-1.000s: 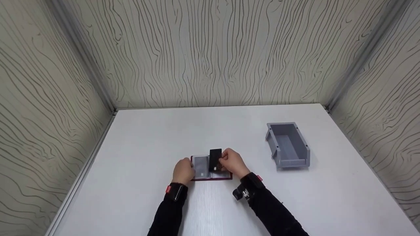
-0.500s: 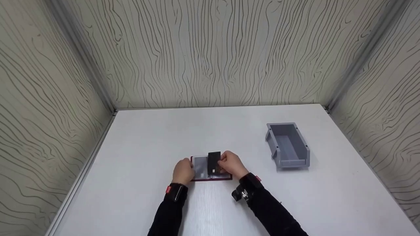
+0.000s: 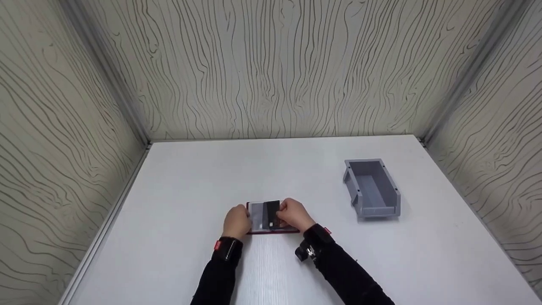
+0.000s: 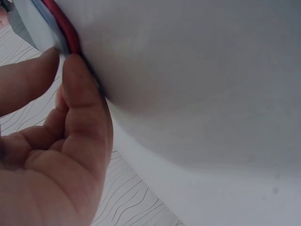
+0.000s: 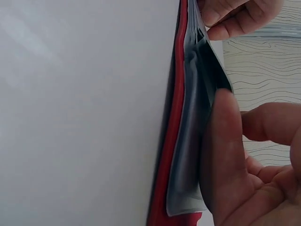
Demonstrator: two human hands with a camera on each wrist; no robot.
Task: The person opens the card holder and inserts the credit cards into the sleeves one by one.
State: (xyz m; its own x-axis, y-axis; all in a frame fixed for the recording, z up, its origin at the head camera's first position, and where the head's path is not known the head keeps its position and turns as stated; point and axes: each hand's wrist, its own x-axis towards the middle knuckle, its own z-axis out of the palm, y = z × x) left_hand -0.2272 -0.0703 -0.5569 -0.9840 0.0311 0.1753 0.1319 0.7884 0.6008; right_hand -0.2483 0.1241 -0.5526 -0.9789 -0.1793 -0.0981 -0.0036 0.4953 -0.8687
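An opened red card holder [image 3: 274,232] with clear plastic sleeves [image 3: 256,214] lies on the white table in the head view. My left hand [image 3: 236,221] pinches its left edge between thumb and fingers; the red cover [image 4: 66,28] shows there in the left wrist view. My right hand [image 3: 295,214] pinches a black card [image 3: 273,212] with a small bright patch, tilted over the middle of the holder. In the right wrist view the dark card [image 5: 214,61] stands up from the sleeves beside my thumb. Whether a sleeve encloses it, I cannot tell.
A grey plastic bin [image 3: 372,188] stands on the right of the white table [image 3: 190,178]. Wood-grain patterned walls [image 3: 271,67] enclose the table at the back and both sides. Each wrist wears a black strap.
My right hand has moved a little left and down with the black card, from the holder's right half toward its middle. My left hand has stayed at the left edge.
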